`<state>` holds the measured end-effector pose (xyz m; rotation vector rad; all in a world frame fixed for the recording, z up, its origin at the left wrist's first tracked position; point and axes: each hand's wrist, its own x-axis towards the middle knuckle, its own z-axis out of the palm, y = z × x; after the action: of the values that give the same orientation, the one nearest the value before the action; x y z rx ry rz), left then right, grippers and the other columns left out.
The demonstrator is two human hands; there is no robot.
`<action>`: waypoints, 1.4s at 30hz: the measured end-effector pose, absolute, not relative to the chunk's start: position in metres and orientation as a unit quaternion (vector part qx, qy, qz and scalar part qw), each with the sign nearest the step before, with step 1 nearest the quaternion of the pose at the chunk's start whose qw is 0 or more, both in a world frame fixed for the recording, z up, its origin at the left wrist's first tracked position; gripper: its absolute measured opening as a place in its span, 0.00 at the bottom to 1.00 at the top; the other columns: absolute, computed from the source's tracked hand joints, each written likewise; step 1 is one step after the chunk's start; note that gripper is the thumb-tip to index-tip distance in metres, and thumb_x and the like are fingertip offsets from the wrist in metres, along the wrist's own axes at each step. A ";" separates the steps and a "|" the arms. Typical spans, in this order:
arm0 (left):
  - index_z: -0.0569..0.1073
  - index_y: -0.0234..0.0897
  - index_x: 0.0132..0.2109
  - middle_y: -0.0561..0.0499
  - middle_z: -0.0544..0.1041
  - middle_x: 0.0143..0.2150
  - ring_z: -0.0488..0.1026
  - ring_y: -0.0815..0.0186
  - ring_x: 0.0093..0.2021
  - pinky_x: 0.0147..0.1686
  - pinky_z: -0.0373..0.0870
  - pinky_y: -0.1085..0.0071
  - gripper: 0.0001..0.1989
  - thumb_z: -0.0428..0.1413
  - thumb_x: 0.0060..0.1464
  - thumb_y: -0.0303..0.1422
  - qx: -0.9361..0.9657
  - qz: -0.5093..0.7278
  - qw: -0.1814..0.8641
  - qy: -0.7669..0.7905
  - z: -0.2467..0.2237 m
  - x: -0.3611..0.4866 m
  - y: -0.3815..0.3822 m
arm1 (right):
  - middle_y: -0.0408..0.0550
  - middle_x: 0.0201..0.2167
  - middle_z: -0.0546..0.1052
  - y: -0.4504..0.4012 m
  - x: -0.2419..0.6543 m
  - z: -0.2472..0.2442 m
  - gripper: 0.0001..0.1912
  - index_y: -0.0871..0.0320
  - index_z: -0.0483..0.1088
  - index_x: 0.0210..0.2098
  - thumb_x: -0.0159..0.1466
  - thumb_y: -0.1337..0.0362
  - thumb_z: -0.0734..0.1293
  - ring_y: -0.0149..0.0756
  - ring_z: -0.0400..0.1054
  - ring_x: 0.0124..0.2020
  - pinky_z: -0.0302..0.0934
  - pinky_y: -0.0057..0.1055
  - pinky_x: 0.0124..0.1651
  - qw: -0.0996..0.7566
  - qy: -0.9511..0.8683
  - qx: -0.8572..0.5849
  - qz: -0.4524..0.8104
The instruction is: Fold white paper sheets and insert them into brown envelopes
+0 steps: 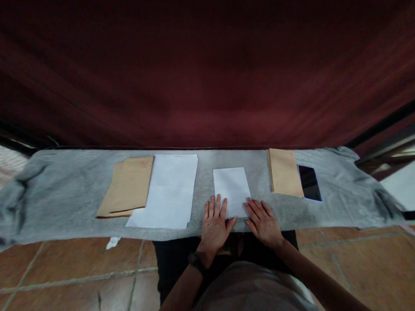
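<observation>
A small white sheet of paper (pixel 230 184), possibly folded, lies flat in front of me. Across its near left corner rests my left hand (pixel 214 221), palm down with the fingers spread. My right hand (pixel 264 221) lies flat at the near right corner, its fingertips touching the paper's edge. Neither hand grips anything. To the left is a stack of larger white sheets (pixel 172 191), partly under some brown envelopes (pixel 131 184). Another pile of brown envelopes (pixel 286 172) sits to the right of the small sheet.
A dark-screened phone (pixel 309 182) lies right of the envelope pile. Grey cloth (pixel 71 193) covers the narrow table. Behind it hangs a dark red curtain (pixel 202 80). A scrap of white paper (pixel 113 242) is on the tiled floor (pixel 78 297) at the left.
</observation>
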<state>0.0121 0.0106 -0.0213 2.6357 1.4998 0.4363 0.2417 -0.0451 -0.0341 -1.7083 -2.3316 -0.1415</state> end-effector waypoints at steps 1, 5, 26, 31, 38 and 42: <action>0.54 0.37 0.74 0.40 0.55 0.75 0.49 0.47 0.75 0.70 0.52 0.45 0.36 0.50 0.66 0.49 0.859 0.145 0.039 0.489 -0.021 0.012 0.010 | 0.54 0.71 0.61 -0.045 0.242 -0.034 0.32 0.57 0.53 0.73 0.72 0.57 0.61 0.48 0.56 0.70 0.45 0.51 0.72 0.124 -0.799 -0.587 -0.050; 0.54 0.39 0.74 0.41 0.55 0.75 0.50 0.46 0.75 0.70 0.53 0.45 0.36 0.50 0.66 0.49 0.858 0.158 0.039 0.487 -0.023 0.012 0.010 | 0.54 0.71 0.61 -0.045 0.241 -0.035 0.32 0.56 0.53 0.73 0.72 0.57 0.61 0.47 0.57 0.70 0.45 0.51 0.72 0.125 -0.798 -0.587 -0.052; 0.58 0.36 0.72 0.39 0.54 0.75 0.50 0.44 0.75 0.69 0.54 0.45 0.35 0.51 0.65 0.47 0.857 0.149 0.029 0.493 -0.029 0.015 0.010 | 0.55 0.71 0.61 -0.044 0.241 -0.034 0.31 0.58 0.55 0.72 0.72 0.58 0.61 0.48 0.57 0.70 0.43 0.51 0.72 0.106 -0.801 -0.587 -0.052; 0.58 0.35 0.72 0.39 0.55 0.75 0.50 0.46 0.75 0.70 0.52 0.46 0.35 0.50 0.65 0.48 0.857 0.126 0.020 0.499 -0.025 0.017 0.011 | 0.55 0.71 0.62 -0.043 0.241 -0.036 0.30 0.59 0.58 0.71 0.72 0.58 0.61 0.48 0.57 0.70 0.43 0.50 0.73 0.114 -0.797 -0.590 -0.057; 0.59 0.34 0.72 0.38 0.56 0.74 0.52 0.46 0.74 0.71 0.52 0.47 0.34 0.51 0.66 0.46 0.857 0.107 -0.005 0.504 -0.020 0.019 0.009 | 0.55 0.70 0.63 -0.043 0.241 -0.036 0.30 0.59 0.57 0.71 0.72 0.58 0.61 0.48 0.56 0.70 0.43 0.50 0.72 0.130 -0.797 -0.587 -0.057; 0.59 0.34 0.72 0.38 0.57 0.74 0.53 0.46 0.74 0.70 0.52 0.46 0.33 0.50 0.66 0.45 0.856 0.117 -0.004 0.503 -0.021 0.019 0.010 | 0.55 0.70 0.63 -0.043 0.242 -0.037 0.30 0.58 0.57 0.71 0.72 0.58 0.61 0.48 0.56 0.70 0.44 0.51 0.72 0.141 -0.797 -0.585 -0.059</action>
<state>0.0188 0.0096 -0.0211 2.6975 1.5852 0.3696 0.2416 -0.0425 -0.0370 -1.6875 -2.3002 -0.1713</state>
